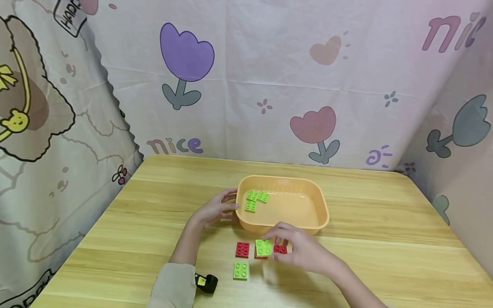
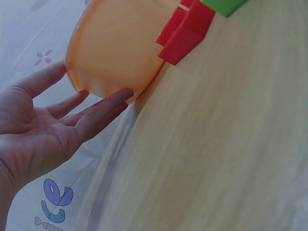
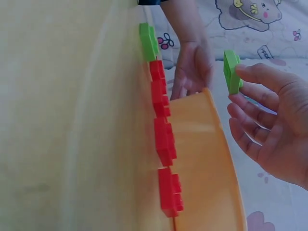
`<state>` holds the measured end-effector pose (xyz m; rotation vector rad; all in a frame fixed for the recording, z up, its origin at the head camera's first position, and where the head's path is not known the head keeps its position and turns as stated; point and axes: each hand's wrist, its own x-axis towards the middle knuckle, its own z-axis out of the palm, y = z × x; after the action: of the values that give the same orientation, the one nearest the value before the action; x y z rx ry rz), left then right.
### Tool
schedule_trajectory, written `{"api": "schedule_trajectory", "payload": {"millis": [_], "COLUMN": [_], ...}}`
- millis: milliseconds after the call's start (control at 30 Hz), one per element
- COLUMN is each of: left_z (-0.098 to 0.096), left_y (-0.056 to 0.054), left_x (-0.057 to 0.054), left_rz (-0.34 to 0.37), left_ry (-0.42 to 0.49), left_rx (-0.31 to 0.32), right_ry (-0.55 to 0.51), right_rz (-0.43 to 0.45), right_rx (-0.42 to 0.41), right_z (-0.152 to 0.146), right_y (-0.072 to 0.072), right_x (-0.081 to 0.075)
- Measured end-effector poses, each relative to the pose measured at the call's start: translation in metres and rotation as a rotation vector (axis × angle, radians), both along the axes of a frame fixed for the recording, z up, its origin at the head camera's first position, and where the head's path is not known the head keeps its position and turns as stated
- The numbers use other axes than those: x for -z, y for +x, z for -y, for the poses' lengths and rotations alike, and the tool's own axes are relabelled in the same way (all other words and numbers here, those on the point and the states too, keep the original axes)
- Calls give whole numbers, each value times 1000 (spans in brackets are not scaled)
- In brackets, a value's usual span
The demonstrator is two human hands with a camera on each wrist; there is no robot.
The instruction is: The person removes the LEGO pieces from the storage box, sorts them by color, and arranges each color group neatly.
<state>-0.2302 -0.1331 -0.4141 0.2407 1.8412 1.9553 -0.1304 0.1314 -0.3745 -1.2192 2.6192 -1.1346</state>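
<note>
My right hand [image 1: 298, 250] pinches a green toy brick [image 1: 263, 247] between thumb and fingers, lifted above the table as the right wrist view shows. My left hand [image 1: 217, 208] touches the left end of an orange plastic basin [image 1: 296, 222], its fingers spread along the outer wall. Inside the basin, at its left, lie several green bricks [image 1: 250, 206]. In front of the basin stands a row of several red bricks [image 1: 242, 249], partly hidden by the held brick and my right hand. Nearer me, another green brick [image 1: 240, 270] rests on the table.
The wood-grain table [image 1: 146, 231] meets a patterned cloth backdrop [image 1: 246, 85] at its far edge. A black device with a yellow label [image 1: 206, 283] sits by my left sleeve [image 1: 173, 284].
</note>
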Motion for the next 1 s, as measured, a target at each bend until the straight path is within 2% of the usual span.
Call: {"api": "schedule_trajectory", "payload": {"millis": [233,467,667,867,1000], "left_z": [-1,0,1,0,0], "left_y": [0,1,0,0,0], "left_x": [-1,-2,-1,-1,-1], "left_rz": [-2,1,1,4,5], "left_ry": [2,12,18,16,18], "left_rx": [-4,2,12,10,8], "right_ry": [8,42,1,15,7], "right_rz": [-27,13,35,66,99], "right_rx": [19,95,116,163,165], "right_z": [1,3,5,4,4], "right_y": [10,19,25,29,31], "right_x": [12,21,32,41,47]}}
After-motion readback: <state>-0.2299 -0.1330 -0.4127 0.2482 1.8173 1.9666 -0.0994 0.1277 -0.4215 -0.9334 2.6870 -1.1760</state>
